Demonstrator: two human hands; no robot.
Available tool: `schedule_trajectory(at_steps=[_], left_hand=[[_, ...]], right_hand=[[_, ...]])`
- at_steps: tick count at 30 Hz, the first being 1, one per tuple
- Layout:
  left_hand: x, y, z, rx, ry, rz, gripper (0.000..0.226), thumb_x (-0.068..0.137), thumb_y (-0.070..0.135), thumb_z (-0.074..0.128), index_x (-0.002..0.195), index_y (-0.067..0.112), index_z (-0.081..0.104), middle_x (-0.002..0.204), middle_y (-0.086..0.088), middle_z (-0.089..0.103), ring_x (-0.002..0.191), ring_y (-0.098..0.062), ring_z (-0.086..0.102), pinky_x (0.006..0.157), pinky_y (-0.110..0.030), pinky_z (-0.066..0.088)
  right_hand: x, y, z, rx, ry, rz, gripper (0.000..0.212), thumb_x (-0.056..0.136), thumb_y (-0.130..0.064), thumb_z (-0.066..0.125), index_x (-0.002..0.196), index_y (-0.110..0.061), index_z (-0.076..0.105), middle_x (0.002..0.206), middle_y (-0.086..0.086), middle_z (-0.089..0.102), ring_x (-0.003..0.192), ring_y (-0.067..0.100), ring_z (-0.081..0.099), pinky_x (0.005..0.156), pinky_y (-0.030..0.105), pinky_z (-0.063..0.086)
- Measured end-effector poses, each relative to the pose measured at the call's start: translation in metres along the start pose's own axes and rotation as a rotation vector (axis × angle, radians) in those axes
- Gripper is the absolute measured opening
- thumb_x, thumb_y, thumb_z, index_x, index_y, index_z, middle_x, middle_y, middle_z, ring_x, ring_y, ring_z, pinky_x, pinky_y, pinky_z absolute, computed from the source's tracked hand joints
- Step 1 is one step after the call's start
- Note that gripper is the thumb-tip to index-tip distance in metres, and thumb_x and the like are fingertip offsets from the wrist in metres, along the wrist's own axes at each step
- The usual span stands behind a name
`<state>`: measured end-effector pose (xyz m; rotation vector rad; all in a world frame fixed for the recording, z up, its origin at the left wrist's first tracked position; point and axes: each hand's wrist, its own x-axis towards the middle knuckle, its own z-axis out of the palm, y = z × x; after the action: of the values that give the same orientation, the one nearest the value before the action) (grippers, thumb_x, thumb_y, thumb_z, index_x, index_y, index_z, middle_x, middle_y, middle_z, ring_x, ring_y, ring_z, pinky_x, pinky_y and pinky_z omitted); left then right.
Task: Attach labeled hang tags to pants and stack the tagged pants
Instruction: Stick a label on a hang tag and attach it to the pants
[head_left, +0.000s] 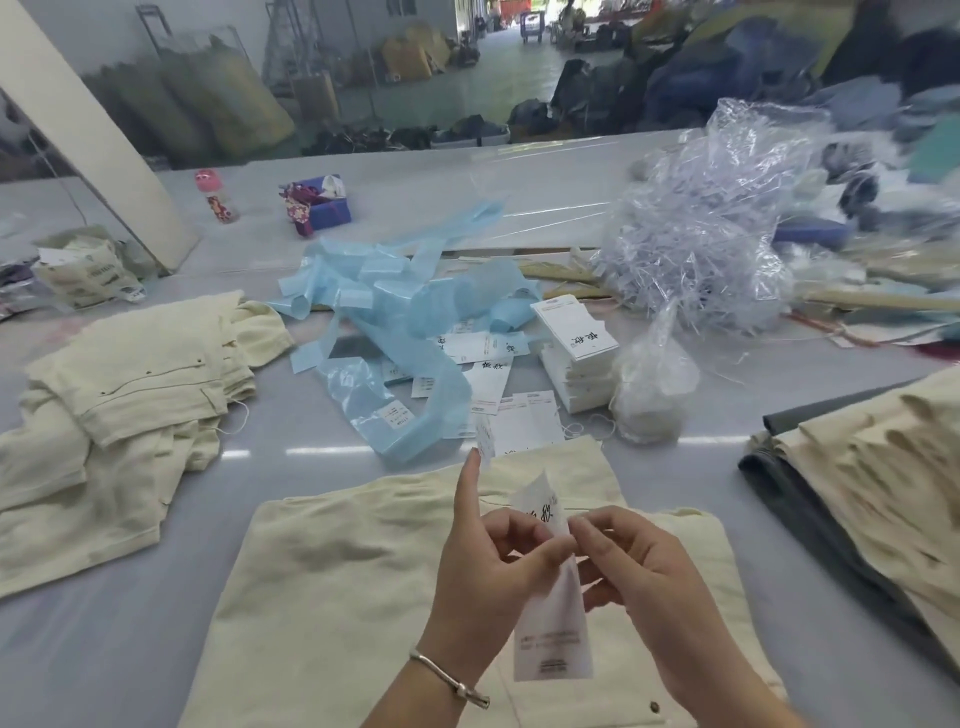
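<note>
Both hands raised over folded cream pants (363, 561). Left hand (488, 566) pinching white hang tag (550, 613) near its top, index finger straight up. Right hand (639, 571) pinching same tag edge from other side. Small sticker (485, 439) above left fingertip (stuck to it or loose, cannot tell).

Risks, judged: sticker landing crooked or folding on itself; tag creasing under double pinch; tag string snagging in blue backing strips (395, 312) beyond pants. Tagged stack (130, 395) left of pants, untagged pile (872, 467) right of pants.
</note>
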<state>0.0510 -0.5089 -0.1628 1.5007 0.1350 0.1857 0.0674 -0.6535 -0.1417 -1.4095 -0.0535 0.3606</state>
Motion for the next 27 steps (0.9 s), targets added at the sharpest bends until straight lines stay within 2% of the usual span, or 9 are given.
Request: schedule_trajectory(at_steps=[3, 6, 8, 10, 12, 15, 18, 23, 27], left_hand=[[-0.007, 0.002, 0.011, 0.014, 0.001, 0.047, 0.1, 0.066, 0.023, 0.083, 0.136, 0.052, 0.017, 0.075, -0.005, 0.069, 0.068, -0.014, 0.063, 0.066, -0.025, 0.053], [-0.014, 0.001, 0.019, 0.024, 0.01, 0.049, 0.096, 0.068, 0.017, 0.077, 0.136, 0.052, 0.019, 0.078, -0.006, 0.069, 0.071, -0.018, 0.065, 0.066, -0.028, 0.055], [-0.019, 0.001, 0.024, 0.042, 0.031, 0.056, 0.094, 0.069, 0.014, 0.074, 0.136, 0.051, 0.019, 0.076, -0.005, 0.069, 0.071, -0.017, 0.065, 0.067, -0.027, 0.055], [-0.025, 0.001, 0.027, 0.125, 0.079, 0.092, 0.096, 0.072, 0.01, 0.075, 0.14, 0.046, 0.018, 0.073, -0.003, 0.067, 0.066, -0.013, 0.062, 0.066, -0.028, 0.054], [-0.029, 0.0, 0.028, 0.229, 0.158, 0.137, 0.097, 0.075, -0.001, 0.074, 0.145, 0.036, 0.018, 0.071, -0.002, 0.065, 0.061, -0.01, 0.059, 0.065, -0.023, 0.052], [-0.03, 0.002, 0.024, 0.336, 0.262, 0.173, 0.096, 0.074, -0.009, 0.069, 0.149, 0.024, 0.019, 0.068, 0.0, 0.063, 0.057, -0.008, 0.058, 0.062, -0.011, 0.046], [-0.03, 0.006, 0.017, 0.399, 0.311, 0.183, 0.098, 0.072, -0.01, 0.07, 0.15, 0.021, 0.02, 0.067, 0.0, 0.063, 0.057, -0.01, 0.059, 0.062, -0.009, 0.045], [-0.028, 0.011, 0.003, 0.465, 0.39, 0.184, 0.098, 0.071, -0.007, 0.072, 0.15, 0.023, 0.022, 0.068, 0.003, 0.064, 0.06, -0.009, 0.061, 0.061, -0.007, 0.043], [-0.03, 0.012, -0.006, 0.5, 0.396, 0.204, 0.098, 0.072, -0.004, 0.073, 0.15, 0.024, 0.02, 0.071, 0.008, 0.064, 0.063, -0.009, 0.062, 0.061, -0.007, 0.043]], right_hand=[[-0.011, 0.001, -0.009, -0.002, 0.017, -0.043, 0.038, 0.075, -0.03, 0.067, 0.106, -0.009, 0.061, 0.081, 0.015, 0.073, 0.069, 0.022, 0.066, 0.057, 0.027, 0.052], [-0.017, 0.007, -0.018, -0.038, 0.004, -0.109, 0.041, 0.086, -0.005, 0.065, 0.12, -0.027, 0.059, 0.076, 0.016, 0.071, 0.072, 0.025, 0.068, 0.065, 0.033, 0.056], [-0.019, 0.015, -0.022, -0.113, 0.053, -0.136, 0.048, 0.087, 0.009, 0.059, 0.112, -0.031, 0.068, 0.078, 0.005, 0.073, 0.077, 0.02, 0.069, 0.074, 0.038, 0.058], [-0.018, 0.027, -0.025, -0.265, 0.195, -0.172, 0.044, 0.086, 0.01, 0.057, 0.089, -0.029, 0.075, 0.083, -0.01, 0.075, 0.081, 0.009, 0.069, 0.076, 0.031, 0.057], [-0.011, 0.036, -0.029, -0.393, 0.278, -0.18, 0.042, 0.086, 0.007, 0.056, 0.08, -0.031, 0.073, 0.082, -0.017, 0.072, 0.082, 0.003, 0.067, 0.073, 0.023, 0.054], [0.011, 0.046, -0.042, -0.378, 0.274, -0.09, 0.035, 0.089, 0.006, 0.053, 0.085, -0.024, 0.072, 0.087, -0.01, 0.071, 0.086, 0.011, 0.066, 0.073, 0.022, 0.05], [0.038, 0.048, -0.058, -0.26, 0.285, 0.02, 0.027, 0.091, 0.006, 0.052, 0.09, -0.014, 0.071, 0.092, 0.005, 0.071, 0.087, 0.023, 0.065, 0.078, 0.037, 0.052], [0.067, 0.046, -0.055, -0.323, 0.164, 0.053, 0.039, 0.082, 0.01, 0.055, 0.086, -0.026, 0.07, 0.09, 0.008, 0.068, 0.073, 0.016, 0.061, 0.065, 0.025, 0.051], [0.118, 0.027, -0.037, -0.145, 0.074, 0.058, 0.049, 0.08, 0.019, 0.054, 0.118, -0.011, 0.063, 0.105, 0.012, 0.062, 0.083, 0.02, 0.057, 0.083, 0.037, 0.05]])
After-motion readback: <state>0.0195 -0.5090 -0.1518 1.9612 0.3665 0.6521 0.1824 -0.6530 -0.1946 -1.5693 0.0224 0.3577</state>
